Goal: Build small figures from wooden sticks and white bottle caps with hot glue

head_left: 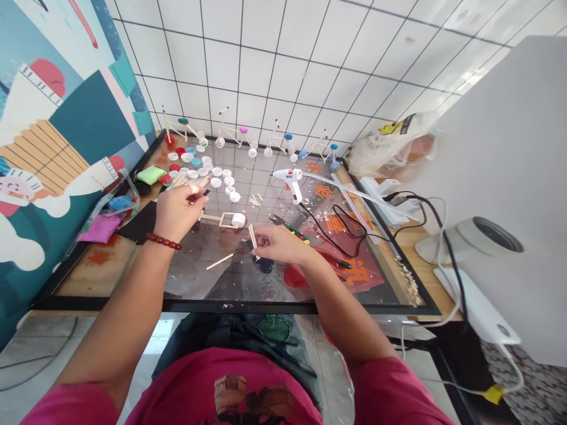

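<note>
My right hand [279,243] pinches a pair of short wooden sticks [253,237] upright above the glass tabletop. My left hand [179,211] is curled with its fingers together beside a pile of wooden sticks [189,182]; what it grips, if anything, is hidden. Between the hands lies a small stick frame [221,219] with a white bottle cap [238,221] at its right end. A single loose stick [220,261] rests nearer to me. Beyond the left hand are several red, blue and white bottle caps [216,172].
A white hot glue gun [293,183] stands right of centre, its black cord [328,229] looping across the table. Green-handled pliers [292,229] lie beside my right hand. Small stick-and-cap bicycle models [230,134] line the far edge. A power strip [381,200] sits at right.
</note>
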`<move>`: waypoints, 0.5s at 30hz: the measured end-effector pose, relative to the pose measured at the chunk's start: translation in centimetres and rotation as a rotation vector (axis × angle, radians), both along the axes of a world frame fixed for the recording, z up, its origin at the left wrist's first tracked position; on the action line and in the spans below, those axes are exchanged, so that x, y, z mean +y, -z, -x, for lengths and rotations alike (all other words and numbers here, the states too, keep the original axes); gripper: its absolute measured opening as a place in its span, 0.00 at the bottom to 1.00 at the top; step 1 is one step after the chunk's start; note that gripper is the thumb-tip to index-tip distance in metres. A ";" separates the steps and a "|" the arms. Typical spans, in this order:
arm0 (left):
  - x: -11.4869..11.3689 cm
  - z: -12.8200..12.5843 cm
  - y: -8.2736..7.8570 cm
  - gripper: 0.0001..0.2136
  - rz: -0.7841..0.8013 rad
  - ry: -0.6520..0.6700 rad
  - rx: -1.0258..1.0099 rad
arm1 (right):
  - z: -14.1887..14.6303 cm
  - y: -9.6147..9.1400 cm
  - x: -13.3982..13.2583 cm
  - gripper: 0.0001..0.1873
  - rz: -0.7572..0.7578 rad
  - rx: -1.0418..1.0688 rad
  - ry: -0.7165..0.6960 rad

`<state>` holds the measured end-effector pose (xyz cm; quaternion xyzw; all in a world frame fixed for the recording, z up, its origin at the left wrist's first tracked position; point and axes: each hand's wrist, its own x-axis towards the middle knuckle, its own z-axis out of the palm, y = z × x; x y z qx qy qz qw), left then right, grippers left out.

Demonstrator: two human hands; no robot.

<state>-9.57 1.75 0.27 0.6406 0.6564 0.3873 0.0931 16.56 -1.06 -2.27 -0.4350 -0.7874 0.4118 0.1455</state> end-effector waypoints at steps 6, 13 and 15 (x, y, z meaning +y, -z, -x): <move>0.4 0.8 0.3 0.12 0.320 0.009 0.389 | 0.0 -0.6 -0.2 0.22 0.006 -0.091 0.083; 0.5 0.2 1.0 0.14 0.365 -0.031 0.573 | -0.9 -1.8 -0.2 0.21 -0.118 -0.269 0.198; 0.7 0.4 1.1 0.15 0.383 -0.030 0.574 | -0.8 -2.0 -0.3 0.19 -0.176 -0.297 0.252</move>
